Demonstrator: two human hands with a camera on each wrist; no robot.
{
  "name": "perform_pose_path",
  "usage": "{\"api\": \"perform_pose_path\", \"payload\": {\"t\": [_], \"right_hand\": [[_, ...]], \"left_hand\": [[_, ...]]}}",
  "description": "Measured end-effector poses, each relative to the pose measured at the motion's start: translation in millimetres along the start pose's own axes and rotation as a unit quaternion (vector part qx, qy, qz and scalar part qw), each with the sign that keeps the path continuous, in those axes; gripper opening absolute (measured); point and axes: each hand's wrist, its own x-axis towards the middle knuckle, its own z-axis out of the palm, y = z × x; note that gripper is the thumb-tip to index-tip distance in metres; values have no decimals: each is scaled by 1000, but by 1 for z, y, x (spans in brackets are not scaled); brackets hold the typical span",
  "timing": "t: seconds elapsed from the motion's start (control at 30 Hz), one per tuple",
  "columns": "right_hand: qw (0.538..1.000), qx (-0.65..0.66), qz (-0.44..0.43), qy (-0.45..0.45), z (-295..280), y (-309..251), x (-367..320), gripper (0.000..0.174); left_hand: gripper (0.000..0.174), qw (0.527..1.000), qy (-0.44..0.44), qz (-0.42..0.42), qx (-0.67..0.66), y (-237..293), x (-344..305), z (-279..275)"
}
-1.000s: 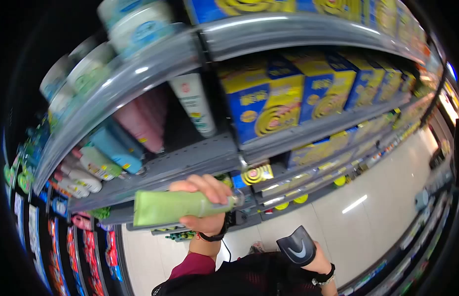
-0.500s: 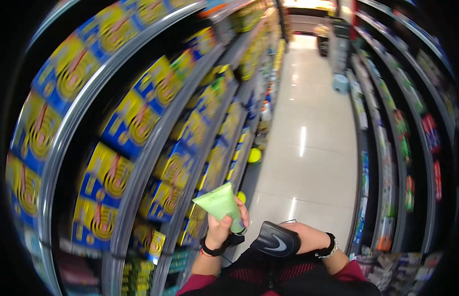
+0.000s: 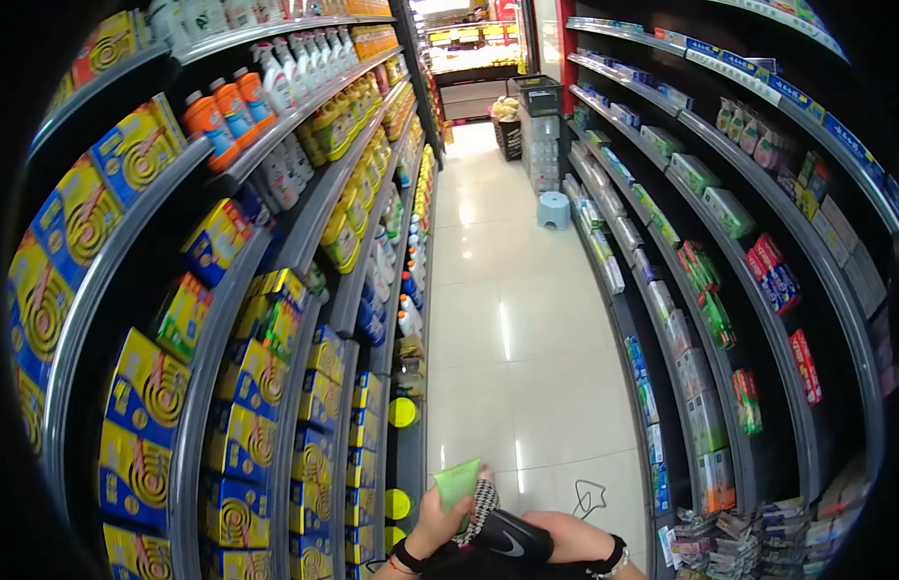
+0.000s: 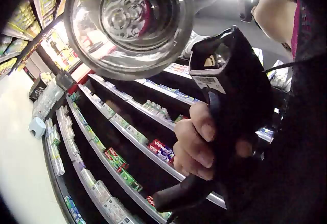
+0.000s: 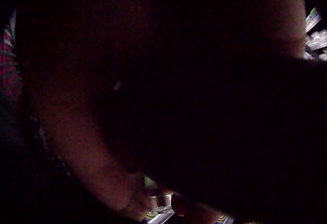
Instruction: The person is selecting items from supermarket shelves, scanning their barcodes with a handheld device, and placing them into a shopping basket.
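In the head view my left hand [image 3: 432,522] grips a light green squeeze tube [image 3: 457,480], its flat crimped end pointing up. The tube's clear round cap [image 4: 134,71] looms large in the left wrist view. My right hand [image 3: 580,536] holds a black pistol-grip scanner [image 3: 512,537] with a pale swoosh, close beside the left hand. In the left wrist view the fingers [image 4: 191,139] of the right hand curl round the handle below the scanner's windowed head [image 4: 235,63]. The right wrist view is almost black, with the palm side hidden.
Shelves line both sides: blue-and-yellow boxes [image 3: 140,469] and spray bottles [image 3: 275,75] left, toothpaste-like cartons [image 3: 773,274] right. Down the tiled aisle [image 3: 512,319] stand a light blue stool [image 3: 553,210] and a dark basket [image 3: 507,133]. A thin cable [image 3: 590,498] lies on the floor.
The view has swung from the left shelf to look down the aisle. The left hand has brought the tube from beside the shelf to the body, near the scanner; both grips stay.
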Motion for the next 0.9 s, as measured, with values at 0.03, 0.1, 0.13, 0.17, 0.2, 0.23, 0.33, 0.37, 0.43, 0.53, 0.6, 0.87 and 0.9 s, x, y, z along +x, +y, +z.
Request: {"api": "perform_pose_path", "payload": {"t": [0.03,0.1,0.13,0.17,0.2,0.23,0.33,0.37,0.43,0.53,0.6,0.87,0.9], "right_hand": [[1000,-3,4,6,-7,4,8,30],[999,13,14,48,-23,13,23,29],[997,20,9,72,-32,17,32,30],[997,15,14,78,-44,21,42,30],[995,-3,34,89,-58,24,53,32],[993,-20,53,101,-71,26,66,34],[991,-39,63,108,-116,33,121,38],[992,-48,67,95,-131,31,139,38],[987,-5,83,138,-158,13,189,42],[995,-18,56,84,-197,10,247,47],[997,-14,53,60,-221,11,276,49],[999,-29,46,-1,-291,31,365,52],[999,-22,43,2,-302,34,375,52]], "left_hand": [[46,1000,1,-5,22,-3,18,-2],[40,1000,-25,2,16,-8,57,-8],[35,999,-44,9,14,-11,78,-12],[31,998,-62,16,12,-13,100,-15],[31,998,-68,20,5,-12,122,-17],[29,997,-69,18,-8,-7,145,-19],[27,997,-68,35,-32,2,217,-37],[27,996,-65,41,-38,3,235,-45],[28,996,-36,56,-53,2,278,-67],[29,994,18,92,-62,8,328,-92],[29,991,49,118,-37,12,355,-109],[21,988,129,61,-60,15,428,-149],[21,983,156,47,-88,19,439,-151]]}}
